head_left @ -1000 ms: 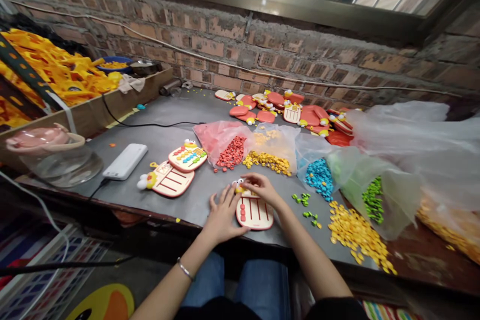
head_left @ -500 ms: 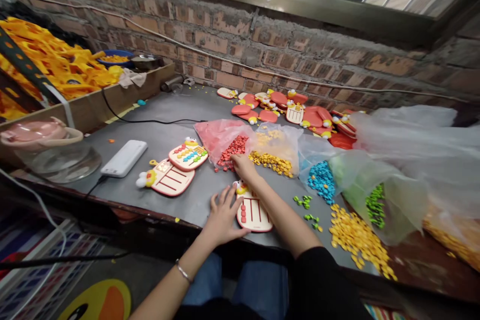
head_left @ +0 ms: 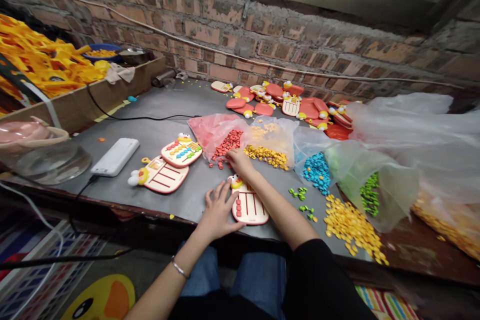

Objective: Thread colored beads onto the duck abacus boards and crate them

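My left hand (head_left: 217, 212) lies spread along the left side of a cream toy board (head_left: 250, 207) with a red rim and a duck-like head. Its thumb is by the board's lower edge and its fingers are near the head. Several red beads (head_left: 239, 207) sit in the board's leftmost slot; the other slots show bare. Beyond the board, my right hand (head_left: 240, 164) reaches to the near edge of a heap of red beads (head_left: 229, 141), spilling from a clear bag. Its fingers are drawn together at the beads, and what is between them is hidden.
Left lie a bead-filled board (head_left: 182, 151), another board (head_left: 165, 176) and a white power bank (head_left: 115, 157). Bags of yellow beads (head_left: 268, 156), blue beads (head_left: 317, 170) and green beads (head_left: 370, 195) run rightward. Loose yellow pieces (head_left: 352, 227) spread at right. More boards (head_left: 277, 102) pile by the wall.
The view has shifted a little, so everything sits slightly higher and further left. My right hand stays at the red beads, and my left hand stays on the board.
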Demonstrator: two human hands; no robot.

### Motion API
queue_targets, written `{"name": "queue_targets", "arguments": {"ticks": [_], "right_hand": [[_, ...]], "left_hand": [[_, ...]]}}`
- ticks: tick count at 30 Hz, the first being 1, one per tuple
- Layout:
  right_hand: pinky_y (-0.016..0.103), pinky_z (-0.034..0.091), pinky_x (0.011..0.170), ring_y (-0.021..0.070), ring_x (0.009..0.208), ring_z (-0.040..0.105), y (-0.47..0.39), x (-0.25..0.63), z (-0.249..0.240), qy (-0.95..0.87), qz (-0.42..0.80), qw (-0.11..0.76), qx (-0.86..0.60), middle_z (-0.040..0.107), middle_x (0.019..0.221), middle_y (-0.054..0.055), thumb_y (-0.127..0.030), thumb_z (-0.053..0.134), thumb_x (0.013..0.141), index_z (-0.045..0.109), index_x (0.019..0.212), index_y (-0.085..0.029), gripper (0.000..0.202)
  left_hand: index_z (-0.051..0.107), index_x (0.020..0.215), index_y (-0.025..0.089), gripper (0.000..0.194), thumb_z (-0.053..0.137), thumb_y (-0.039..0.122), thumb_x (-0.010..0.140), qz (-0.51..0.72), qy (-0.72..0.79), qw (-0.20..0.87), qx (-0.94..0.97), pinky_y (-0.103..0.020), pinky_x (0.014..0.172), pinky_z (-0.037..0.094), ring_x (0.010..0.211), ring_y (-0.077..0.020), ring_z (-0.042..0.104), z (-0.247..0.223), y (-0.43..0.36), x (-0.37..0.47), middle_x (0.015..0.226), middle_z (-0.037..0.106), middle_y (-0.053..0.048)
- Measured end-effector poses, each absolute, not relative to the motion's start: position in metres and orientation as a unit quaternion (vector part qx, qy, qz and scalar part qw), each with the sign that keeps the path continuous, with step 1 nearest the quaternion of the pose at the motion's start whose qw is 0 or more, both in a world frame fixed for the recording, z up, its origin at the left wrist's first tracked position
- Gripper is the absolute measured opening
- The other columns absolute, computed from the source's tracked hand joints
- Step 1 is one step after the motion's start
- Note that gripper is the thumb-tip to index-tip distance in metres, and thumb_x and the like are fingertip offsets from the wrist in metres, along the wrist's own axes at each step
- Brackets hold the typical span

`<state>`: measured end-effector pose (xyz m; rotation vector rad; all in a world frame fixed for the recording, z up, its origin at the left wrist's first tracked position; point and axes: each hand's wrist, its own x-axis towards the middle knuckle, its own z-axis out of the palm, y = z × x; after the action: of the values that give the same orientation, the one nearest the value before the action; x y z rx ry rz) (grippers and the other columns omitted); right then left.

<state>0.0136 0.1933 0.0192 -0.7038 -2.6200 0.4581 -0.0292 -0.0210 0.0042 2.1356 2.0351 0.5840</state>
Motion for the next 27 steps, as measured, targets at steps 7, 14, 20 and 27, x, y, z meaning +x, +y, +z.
{"name": "queue_targets", "arguments": {"ticks": [7, 14, 20, 27], "right_hand": [[0.034, 0.053, 0.077, 0.0197, 0.085, 0.064, 0.158, 0.125, 0.029, -0.789, 0.373, 0.378, -0.309, 0.068, 0.093, 0.008, -0.030, 0.060, 0.085, 0.067, 0.094, -0.019, 0.016], [0.036, 0.049, 0.078, 0.0211, 0.084, 0.061, 0.135, 0.170, 0.016, -0.845, 0.258, 0.314, -0.347, 0.069, 0.088, 0.008, -0.023, 0.058, 0.088, 0.066, 0.085, -0.019, 0.010], [0.032, 0.043, 0.073, 0.0217, 0.081, 0.052, 0.131, 0.158, 0.009, -0.900, 0.143, 0.247, -0.330, 0.064, 0.081, 0.009, -0.018, 0.048, 0.093, 0.067, 0.081, -0.018, 0.022], [0.031, 0.045, 0.073, 0.0199, 0.081, 0.055, 0.122, 0.177, 0.012, -0.889, 0.243, 0.242, -0.304, 0.065, 0.085, 0.007, -0.021, 0.052, 0.091, 0.065, 0.092, -0.019, 0.014]], "left_hand": [[0.042, 0.141, 0.022, 0.082, 0.069, 0.053, 0.070, 0.195, 0.668, 0.080, 0.713, -0.060, 0.107, 0.021, 0.139, -0.0389, 0.023, 0.009, -0.020, -0.028, 0.154, 0.028, -0.013], [0.033, 0.146, 0.022, 0.086, 0.066, 0.054, 0.074, 0.194, 0.671, 0.077, 0.712, -0.060, 0.107, 0.022, 0.138, -0.0368, 0.026, 0.008, -0.018, -0.028, 0.153, 0.032, -0.012], [0.022, 0.150, 0.023, 0.095, 0.068, 0.052, 0.072, 0.198, 0.685, 0.081, 0.696, -0.059, 0.109, 0.019, 0.137, -0.0366, 0.030, 0.005, -0.018, -0.027, 0.151, 0.036, -0.012], [0.010, 0.152, 0.022, 0.108, 0.071, 0.053, 0.069, 0.203, 0.696, 0.098, 0.682, -0.060, 0.108, 0.018, 0.135, -0.0363, 0.033, 0.008, -0.017, -0.025, 0.151, 0.036, -0.014]]}}
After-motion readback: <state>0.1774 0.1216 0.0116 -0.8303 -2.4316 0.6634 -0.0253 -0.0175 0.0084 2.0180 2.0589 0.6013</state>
